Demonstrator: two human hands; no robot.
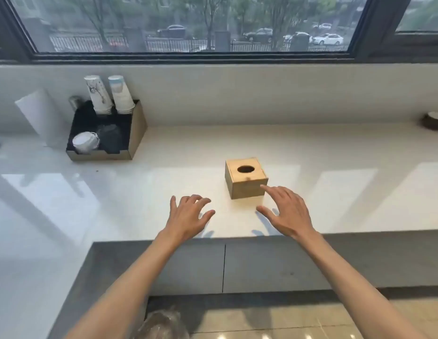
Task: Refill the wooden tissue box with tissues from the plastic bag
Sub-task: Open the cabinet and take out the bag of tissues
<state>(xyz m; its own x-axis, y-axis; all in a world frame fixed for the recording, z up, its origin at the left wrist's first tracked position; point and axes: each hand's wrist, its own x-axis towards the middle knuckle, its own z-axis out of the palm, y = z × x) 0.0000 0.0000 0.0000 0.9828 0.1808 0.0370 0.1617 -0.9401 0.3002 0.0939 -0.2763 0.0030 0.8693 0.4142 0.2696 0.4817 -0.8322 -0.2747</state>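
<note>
A small wooden tissue box with an oval hole in its lid stands on the white counter, and no tissue shows in the hole. My right hand hovers just in front and to the right of the box, fingers spread, its index fingertip close to the box's front right corner. My left hand is over the counter to the left of the box, fingers apart and holding nothing. A crinkled clear plastic bag shows at the bottom edge, down by the floor; its contents are hidden.
A black and wood cup organiser with stacked paper cups and lids stands at the back left. A white sheet leans on the wall beside it. A dark object sits at the far right. Grey cabinet fronts run below the counter edge.
</note>
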